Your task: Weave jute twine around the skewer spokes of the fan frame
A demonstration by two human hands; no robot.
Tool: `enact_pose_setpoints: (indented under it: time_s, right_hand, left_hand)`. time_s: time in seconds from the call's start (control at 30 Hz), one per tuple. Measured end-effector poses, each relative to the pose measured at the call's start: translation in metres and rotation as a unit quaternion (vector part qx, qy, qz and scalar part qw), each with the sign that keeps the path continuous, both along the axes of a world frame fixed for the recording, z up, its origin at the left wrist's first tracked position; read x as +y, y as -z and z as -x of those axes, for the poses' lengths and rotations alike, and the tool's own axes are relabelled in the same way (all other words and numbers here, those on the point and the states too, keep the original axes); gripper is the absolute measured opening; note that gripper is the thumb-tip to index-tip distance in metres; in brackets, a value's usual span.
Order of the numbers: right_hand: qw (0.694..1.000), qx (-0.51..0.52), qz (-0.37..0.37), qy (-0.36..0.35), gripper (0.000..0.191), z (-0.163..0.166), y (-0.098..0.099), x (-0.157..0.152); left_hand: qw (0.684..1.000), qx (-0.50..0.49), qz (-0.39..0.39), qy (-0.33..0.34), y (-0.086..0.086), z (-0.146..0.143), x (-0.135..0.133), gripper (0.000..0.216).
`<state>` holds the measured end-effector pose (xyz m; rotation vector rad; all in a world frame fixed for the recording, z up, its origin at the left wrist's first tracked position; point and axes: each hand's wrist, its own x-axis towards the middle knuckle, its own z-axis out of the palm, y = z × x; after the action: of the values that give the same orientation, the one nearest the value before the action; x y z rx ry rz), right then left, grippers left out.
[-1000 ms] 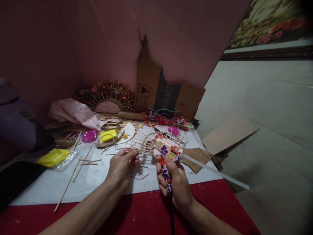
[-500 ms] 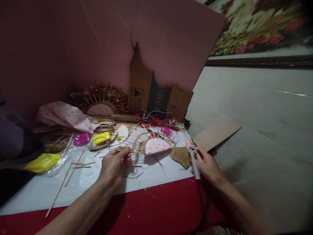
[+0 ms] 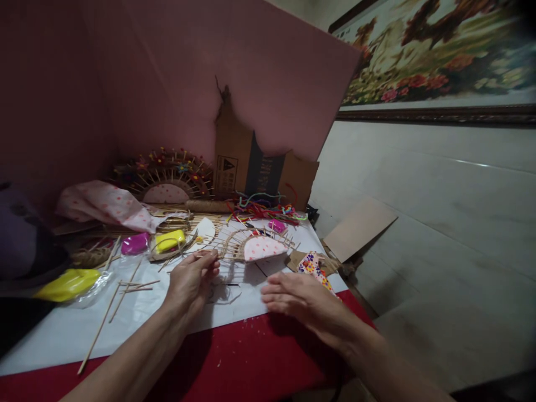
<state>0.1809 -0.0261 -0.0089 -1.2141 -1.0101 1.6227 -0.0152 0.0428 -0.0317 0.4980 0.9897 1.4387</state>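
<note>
My left hand (image 3: 195,282) is closed, pinching the left end of a half-round stick frame (image 3: 232,243). Thin sticks fan out from the frame, cord is wound across them, and a pink half-circle of dotted cloth (image 3: 264,248) covers its middle. My right hand (image 3: 299,296) is empty, its fingers stretched out over the white sheet, just right of the frame. Behind that hand a flower-patterned glue gun (image 3: 314,268) lies on a scrap of cardboard (image 3: 295,259), partly hidden by the hand.
Loose sticks (image 3: 125,287) and yellow (image 3: 170,241) and magenta (image 3: 134,244) clay packs lie left. A decorated stick fan (image 3: 167,192), pipe cleaners (image 3: 268,207) and upright cardboard (image 3: 234,162) stand behind. A red cloth (image 3: 234,357) borders the front; a board (image 3: 360,229) leans right.
My right hand has let go of the glue gun, now lying on the cardboard scrap, and moved left towards the frame. My left hand keeps its pinch. The view has shifted slightly.
</note>
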Motion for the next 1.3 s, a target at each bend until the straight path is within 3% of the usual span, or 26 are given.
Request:
enact_pose_setpoints:
  time_s: [0.1,0.2,0.37,0.5,0.6,0.83,1.07,1.3]
  right_hand:
    - [0.973,0.205,0.09,0.059,0.03,0.034,0.008,0.015]
    - [0.939,0.299,0.08,0.151,0.024,0.048,0.019,0.041]
    - [0.94,0.306,0.058,0.142,0.026,0.051,0.016,0.063]
    - [0.942,0.317,-0.028,0.112,0.025,0.051,0.008,0.06]
    - [0.939,0.328,-0.048,0.092,0.024,0.05,0.01,0.056]
    - [0.938,0.334,-0.075,0.056,0.009,0.041,0.022,0.048]
    - [0.957,0.276,-0.083,0.029,0.021,0.042,0.021,0.04]
    - [0.946,0.311,-0.087,0.01,0.019,0.042,0.021,0.035]
  left_hand:
    - [1.0,-0.003,-0.004,0.006,0.0,0.0,0.0,0.009]
    - [1.0,-0.006,-0.02,0.023,-0.002,0.0,-0.001,0.008]
    - [0.997,-0.008,-0.075,0.035,-0.009,0.0,-0.004,0.012]
    - [0.991,-0.008,-0.126,0.036,-0.013,0.0,-0.007,0.016]
    - [0.988,0.008,-0.153,0.035,-0.015,-0.001,-0.011,0.014]
    - [0.987,0.028,-0.149,0.044,-0.018,-0.008,-0.019,0.01]
    - [0.989,0.025,-0.137,0.049,-0.016,-0.012,-0.021,0.011]
    - [0.99,0.018,-0.132,0.045,-0.016,-0.015,-0.025,0.013]
